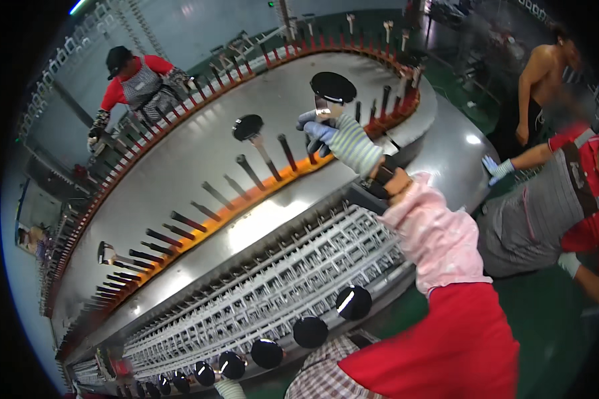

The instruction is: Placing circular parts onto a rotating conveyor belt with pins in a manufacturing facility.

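The person is loading a round black disc (333, 86) onto one of the upright pins (288, 152) ringing the big oval steel surface (199, 153), and the next move is, I judge, calling for lining the disc's stem up with a free pin and easing it down straight. The right hand (333, 136), in a striped glove, is closing around the stem just under the disc, holding it above the orange rim (259, 193). The left hand is barely showing at the bottom edge, so I cannot tell its state.

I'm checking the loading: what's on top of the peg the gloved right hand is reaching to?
A round black disc sits atop it; the right hand grips below, covering the peg's stem.
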A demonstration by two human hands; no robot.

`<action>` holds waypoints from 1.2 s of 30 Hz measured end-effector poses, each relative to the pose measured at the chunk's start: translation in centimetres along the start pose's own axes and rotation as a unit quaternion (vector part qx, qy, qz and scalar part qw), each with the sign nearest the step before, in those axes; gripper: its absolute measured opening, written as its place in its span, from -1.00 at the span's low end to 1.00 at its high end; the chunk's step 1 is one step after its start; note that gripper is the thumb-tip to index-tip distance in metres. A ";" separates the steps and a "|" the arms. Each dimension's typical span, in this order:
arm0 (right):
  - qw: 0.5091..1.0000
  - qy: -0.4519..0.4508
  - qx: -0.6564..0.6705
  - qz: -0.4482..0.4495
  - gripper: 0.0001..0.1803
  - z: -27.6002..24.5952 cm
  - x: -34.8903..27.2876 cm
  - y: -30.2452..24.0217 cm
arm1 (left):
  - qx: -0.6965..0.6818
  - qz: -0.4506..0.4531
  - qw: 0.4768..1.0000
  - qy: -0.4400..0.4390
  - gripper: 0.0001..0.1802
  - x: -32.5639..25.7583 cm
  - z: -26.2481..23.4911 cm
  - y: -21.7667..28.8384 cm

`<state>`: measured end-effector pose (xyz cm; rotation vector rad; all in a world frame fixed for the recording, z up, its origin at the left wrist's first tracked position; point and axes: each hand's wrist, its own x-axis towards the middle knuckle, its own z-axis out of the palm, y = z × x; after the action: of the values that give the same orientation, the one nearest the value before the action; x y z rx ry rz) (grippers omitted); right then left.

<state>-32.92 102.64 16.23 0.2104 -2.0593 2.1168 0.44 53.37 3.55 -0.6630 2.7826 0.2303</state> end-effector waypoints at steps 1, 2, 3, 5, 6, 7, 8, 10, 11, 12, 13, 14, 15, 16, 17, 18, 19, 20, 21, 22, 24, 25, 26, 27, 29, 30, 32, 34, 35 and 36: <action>0.999 -0.030 -0.014 0.013 -0.71 -0.6 -1.3 -0.3 | -0.013 -0.012 1.000 0.009 -0.69 0.2 -0.1 0.4; 0.998 -0.025 -0.025 0.053 -0.70 -1.0 -3.6 -0.7 | -0.013 -0.051 0.998 -0.019 -0.71 0.8 0.2 -0.2; 0.995 -0.022 -0.034 0.091 -0.70 -0.9 -6.8 -1.3 | -0.009 -0.051 0.998 -0.022 -0.71 1.8 1.9 -3.3; 0.986 -0.028 -0.091 0.133 -0.69 -2.2 -12.5 -1.3 | -0.420 -0.074 0.886 0.181 -0.74 5.3 7.5 -8.5; 0.983 -0.014 -0.071 0.167 -0.67 -2.9 -15.5 0.0 | -0.423 -0.067 0.888 0.167 -0.74 5.3 7.6 -7.7; 0.979 0.004 -0.053 0.198 -0.65 -3.6 -18.3 1.7 | -0.308 -0.039 0.945 0.107 -0.74 4.7 6.0 -5.6; 0.985 0.013 -0.108 0.135 -0.65 -4.4 -20.8 2.9 | -0.185 -0.007 0.981 0.051 -0.73 3.9 4.0 -3.5; 0.986 0.007 -0.083 0.143 -0.64 -4.7 -24.5 5.3 | -0.142 -0.004 0.989 0.036 -0.66 1.1 0.0 1.2; 0.978 -0.004 -0.003 0.210 -0.64 -4.5 -25.7 6.0 | -0.106 0.000 0.993 0.053 -0.66 1.8 1.1 -0.3; 0.994 0.016 -0.091 0.058 -0.73 -3.6 -26.0 7.1 | -0.101 0.029 0.992 0.074 -0.65 2.3 1.9 -1.9; 0.988 -0.021 -0.130 0.077 -0.80 -1.9 -25.4 6.3 | -0.093 0.039 0.989 0.104 -0.64 2.0 1.5 -3.4; 0.991 -0.018 -0.027 0.128 -0.83 -2.7 -26.7 9.6 | -0.105 0.009 0.991 0.079 -0.66 1.9 1.0 -2.5; 0.981 -0.018 0.081 0.176 -0.86 -2.5 -26.4 9.7 | -0.109 0.020 0.991 0.078 -0.66 2.3 1.5 -2.0; 0.956 -0.066 -0.268 0.097 -0.81 -3.3 -26.7 9.2 | -0.183 -0.004 0.980 0.077 -0.68 2.8 2.2 -1.6; 0.955 -0.059 -0.274 0.095 -0.81 -3.3 -27.1 9.0 | -0.257 -0.029 0.963 0.074 -0.69 3.2 2.7 -1.4; 0.963 -0.034 -0.218 0.158 -0.79 -2.8 -26.7 8.1 | -0.274 -0.014 0.960 0.063 -0.70 3.4 2.4 -0.9; 0.963 -0.011 -0.159 0.219 -0.76 -2.7 -26.5 7.6 | -0.278 -0.008 0.958 0.064 -0.70 3.3 2.0 -0.7; 0.965 -0.016 -0.230 0.129 -0.71 -3.1 -27.5 9.7 | -0.254 -0.008 0.966 0.049 -0.69 2.8 1.5 -0.7; 0.948 -0.023 -0.211 0.237 -0.70 -1.7 -27.0 7.9 | -0.230 -0.022 0.972 0.044 -0.67 2.1 0.9 -0.9; 0.946 -0.042 -0.255 0.196 -0.73 -3.2 -27.8 9.7 | -0.244 -0.008 0.969 0.042 -0.64 2.1 0.7 -0.4; 0.921 -0.118 -0.310 0.203 -0.75 -4.3 -27.2 8.5 | -0.237 -0.012 0.970 0.054 -0.65 2.3 0.8 -0.7; 0.931 -0.109 -0.168 0.304 -0.75 -5.7 -27.5 8.5 | -0.226 -0.006 0.973 0.055 -0.65 2.4 1.0 -0.8; 0.932 -0.146 -0.202 0.263 -0.73 -7.3 -26.8 7.7 | -0.271 0.006 0.961 0.058 -0.67 3.1 2.2 -2.0; 0.929 -0.183 -0.233 0.224 -0.69 -8.7 -25.3 6.5 | -0.272 0.001 0.960 0.063 -0.67 2.8 1.8 -1.7; 0.929 -0.182 -0.219 0.237 -0.69 -10.6 -20.9 3.0 | -0.250 0.027 0.966 0.058 -0.70 1.8 0.4 -0.4; 0.935 -0.132 -0.224 0.239 -0.70 -11.2 -18.5 3.0 | -0.250 0.024 0.966 0.061 -0.70 1.5 0.3 -0.6; 0.956 -0.046 -0.239 0.163 -0.65 -12.6 -13.9 4.6 | -0.177 0.065 0.978 0.086 -0.68 1.6 1.0 -1.3; 0.951 0.010 -0.304 0.055 -0.57 -14.1 -8.8 5.8 | -0.131 0.056 0.986 0.083 -0.65 2.3 2.3 -2.7; 0.932 0.030 -0.360 0.031 -0.55 -14.4 -6.4 5.8 | -0.083 0.045 0.993 0.074 -0.62 1.9 2.7 -3.0; 0.958 0.038 -0.283 0.034 -0.52 -13.2 -4.3 5.6 | -0.049 0.066 0.992 0.096 -0.65 1.2 2.5 -3.1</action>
<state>-29.73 115.52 9.39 -0.0242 -2.5411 1.4456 1.42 50.64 0.49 -0.5492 3.0218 0.3490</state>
